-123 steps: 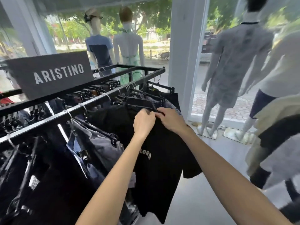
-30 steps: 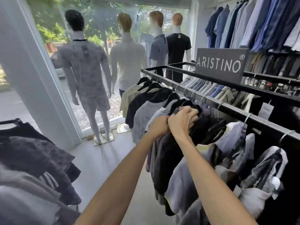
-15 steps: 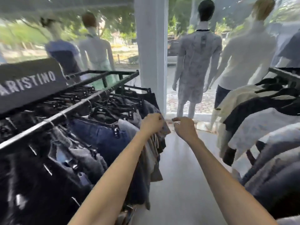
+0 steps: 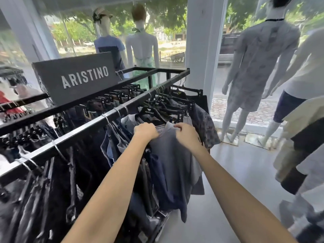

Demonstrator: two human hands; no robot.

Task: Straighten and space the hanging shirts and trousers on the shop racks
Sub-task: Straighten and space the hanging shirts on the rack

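**Partway along the rack, a grey shirt in hand**

We held the grey shirt (image 4: 171,155) by its shoulders, towards the far right end of the rack (image 4: 87,130). Our left hand (image 4: 145,131) had its fingers curled round one shoulder, and our right hand (image 4: 186,135) pinched the other beside the collar. We judged the task partly done. The hangers (image 4: 157,109) beyond looked fairly even, but the dark trousers (image 4: 52,190) at the near left hung crowded. To the right the floor (image 4: 228,172) lay open, bounded by the pillar (image 4: 201,41) and another row of clothes (image 4: 301,137).
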